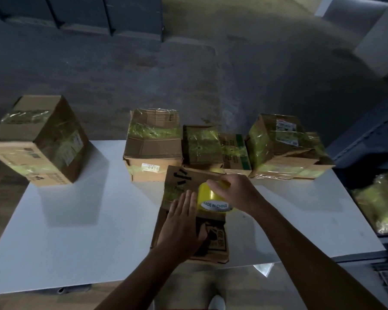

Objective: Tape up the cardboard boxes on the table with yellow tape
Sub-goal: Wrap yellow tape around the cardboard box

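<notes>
Working box: the cardboard box [214,240] stands at the near middle of the table [76,220], its long axis running near to far
Tape: the yellow tape roll [212,198] rests on the far half of the box top, just right of the left fingertips
Right hand: the right hand [235,193] comes in from the right, fingers curled over the roll, gripping it
Left hand: the left hand [184,222] lies flat on the box top, fingers straight and together, pointing far, pressing and holding nothing
Coming move: probably a pull of the roll along the box's long axis while the flat hand pins the box
Far row: taped boxes [152,144] stand behind
</notes>
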The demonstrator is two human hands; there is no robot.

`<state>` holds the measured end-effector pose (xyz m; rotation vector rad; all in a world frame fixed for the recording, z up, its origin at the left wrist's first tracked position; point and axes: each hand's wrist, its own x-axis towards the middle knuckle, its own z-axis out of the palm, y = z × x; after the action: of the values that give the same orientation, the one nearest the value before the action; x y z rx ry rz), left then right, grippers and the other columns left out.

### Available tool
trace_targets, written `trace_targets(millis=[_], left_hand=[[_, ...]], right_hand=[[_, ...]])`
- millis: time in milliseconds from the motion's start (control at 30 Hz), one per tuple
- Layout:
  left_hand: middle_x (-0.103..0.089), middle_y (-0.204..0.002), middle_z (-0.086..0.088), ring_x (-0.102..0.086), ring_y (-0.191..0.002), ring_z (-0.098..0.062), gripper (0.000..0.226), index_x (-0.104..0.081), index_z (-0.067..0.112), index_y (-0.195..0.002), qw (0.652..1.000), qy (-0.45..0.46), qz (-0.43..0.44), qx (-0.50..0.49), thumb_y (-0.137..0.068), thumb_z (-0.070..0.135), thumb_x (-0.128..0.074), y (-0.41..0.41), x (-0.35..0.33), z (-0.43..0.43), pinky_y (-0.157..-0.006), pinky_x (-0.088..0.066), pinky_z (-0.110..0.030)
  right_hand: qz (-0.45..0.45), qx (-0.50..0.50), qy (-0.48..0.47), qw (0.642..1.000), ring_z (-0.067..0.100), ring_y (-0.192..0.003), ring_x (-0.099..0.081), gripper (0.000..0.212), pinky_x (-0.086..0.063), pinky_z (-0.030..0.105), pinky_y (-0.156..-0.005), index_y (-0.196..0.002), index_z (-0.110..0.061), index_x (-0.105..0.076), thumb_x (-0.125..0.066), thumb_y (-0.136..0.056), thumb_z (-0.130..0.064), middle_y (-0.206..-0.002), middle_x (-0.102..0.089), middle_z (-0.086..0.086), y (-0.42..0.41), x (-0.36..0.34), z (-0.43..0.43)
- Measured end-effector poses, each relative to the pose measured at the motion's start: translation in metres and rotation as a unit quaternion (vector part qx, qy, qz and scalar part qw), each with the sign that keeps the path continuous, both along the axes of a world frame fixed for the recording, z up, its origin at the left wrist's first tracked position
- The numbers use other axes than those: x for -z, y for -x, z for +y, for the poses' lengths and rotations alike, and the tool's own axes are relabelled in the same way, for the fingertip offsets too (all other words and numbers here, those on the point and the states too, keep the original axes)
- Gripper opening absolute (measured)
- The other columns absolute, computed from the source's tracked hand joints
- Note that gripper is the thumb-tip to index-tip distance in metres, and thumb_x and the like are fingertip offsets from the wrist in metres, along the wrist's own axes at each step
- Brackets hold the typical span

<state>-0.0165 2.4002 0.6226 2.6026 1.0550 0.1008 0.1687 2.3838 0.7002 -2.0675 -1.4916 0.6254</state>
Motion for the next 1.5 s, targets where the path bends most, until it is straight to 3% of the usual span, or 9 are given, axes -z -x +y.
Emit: trace_targets(millis=[133, 233, 400, 633, 767, 967, 1167, 1367, 1500], left_hand=[[0.004, -0.162, -0.009, 0.011, -0.148, -0.018, 0.080, 0.002, 0.010, -0.154, 1.000, -0.005, -0.004, -0.002, -0.093, 0.052, -0.029, 0.001, 0.001, 0.001, -0.116, 0.013, -0.030], [0.005, -0.162, -0.010, 0.011, -0.148, -0.019, 0.080, 0.002, 0.010, -0.154, 1.000, -0.005, 0.005, -0.001, -0.094, 0.053, -0.027, 0.003, -0.001, 0.000, -0.116, 0.012, -0.030], [0.003, -0.161, -0.017, 0.005, -0.149, -0.029, 0.077, 0.002, 0.004, -0.152, 0.997, -0.024, 0.067, -0.006, -0.097, 0.049, -0.028, -0.010, -0.009, 0.002, -0.118, 0.003, -0.043], [0.014, -0.160, -0.011, 0.018, -0.147, -0.025, 0.081, 0.010, 0.011, -0.152, 0.999, 0.006, 0.022, 0.026, -0.095, 0.053, -0.029, -0.031, -0.002, -0.014, -0.120, 0.008, -0.043], [0.008, -0.161, -0.010, 0.014, -0.148, -0.022, 0.081, 0.005, 0.009, -0.153, 0.999, -0.003, 0.043, 0.034, -0.095, 0.057, -0.025, -0.027, 0.004, -0.008, -0.116, 0.013, -0.039], [0.010, -0.161, -0.011, 0.022, -0.143, -0.020, 0.081, 0.003, 0.009, -0.153, 0.997, -0.016, 0.061, 0.041, -0.094, 0.060, -0.020, -0.027, 0.006, -0.011, -0.117, 0.012, -0.040], [0.009, -0.161, -0.009, 0.017, -0.147, -0.021, 0.085, 0.003, 0.009, -0.153, 0.997, 0.001, 0.074, 0.031, -0.093, 0.066, -0.019, -0.027, 0.002, -0.010, -0.115, 0.015, -0.038], [0.011, -0.158, -0.021, 0.012, -0.146, -0.037, 0.101, -0.006, 0.005, -0.151, 0.984, 0.045, 0.169, -0.010, -0.085, 0.077, -0.028, -0.061, -0.018, -0.018, -0.113, 0.003, -0.061], [0.020, -0.154, -0.027, 0.020, -0.142, -0.044, 0.097, 0.010, -0.002, -0.148, 0.978, 0.066, 0.189, -0.055, -0.092, 0.051, -0.048, -0.080, -0.021, -0.034, -0.112, 0.002, -0.065]], right_hand=[[-0.036, 0.002, -0.005, 0.999, 0.023, -0.064, -0.059, 0.047, -0.045, 0.038, -0.060, -0.081, -0.004, -0.071, -0.060, -0.086, -0.049, -0.066, -0.063, 0.011, -0.007, -0.001, -0.004], [-0.157, 0.000, -0.038, 0.987, 0.018, -0.046, -0.034, 0.048, -0.028, 0.027, -0.053, -0.051, -0.013, -0.043, -0.068, -0.084, -0.038, -0.044, -0.032, -0.004, -0.021, 0.000, -0.015], [-0.197, 0.008, -0.014, 0.980, 0.012, -0.045, -0.028, 0.055, -0.021, 0.024, -0.051, -0.047, -0.023, -0.028, -0.065, -0.084, -0.041, -0.045, -0.026, -0.009, -0.019, 0.003, -0.016], [-0.153, 0.007, -0.024, 0.988, 0.017, -0.049, -0.037, 0.046, -0.028, 0.026, -0.054, -0.054, -0.010, -0.048, -0.062, -0.087, -0.040, -0.045, -0.033, -0.003, -0.027, 0.007, -0.019], [-0.012, 0.021, -0.035, 0.999, 0.016, -0.049, -0.036, 0.054, -0.030, 0.031, -0.052, -0.052, -0.006, -0.045, -0.058, -0.090, -0.041, -0.050, -0.034, 0.007, -0.048, 0.011, -0.032], [-0.073, 0.080, -0.019, 0.994, 0.007, -0.045, -0.034, 0.057, -0.028, 0.027, -0.050, -0.043, -0.022, -0.032, -0.065, -0.086, -0.042, -0.041, -0.029, -0.003, -0.054, 0.028, -0.053], [-0.176, 0.012, 0.035, 0.984, 0.028, -0.076, -0.061, 0.034, -0.032, 0.026, -0.063, -0.079, -0.010, -0.070, -0.062, -0.087, -0.042, -0.078, -0.067, 0.010, -0.074, 0.040, -0.059], [-0.068, 0.050, 0.151, 0.985, 0.028, -0.092, -0.062, 0.043, -0.039, 0.026, -0.071, -0.098, -0.013, -0.067, -0.049, -0.092, -0.052, -0.095, -0.067, 0.010, -0.068, 0.082, -0.061], [-0.029, 0.037, 0.205, 0.978, 0.024, -0.089, -0.057, 0.048, -0.036, 0.029, -0.072, -0.096, -0.015, -0.062, -0.040, -0.094, -0.058, -0.093, -0.062, 0.008, -0.062, 0.103, -0.057]])
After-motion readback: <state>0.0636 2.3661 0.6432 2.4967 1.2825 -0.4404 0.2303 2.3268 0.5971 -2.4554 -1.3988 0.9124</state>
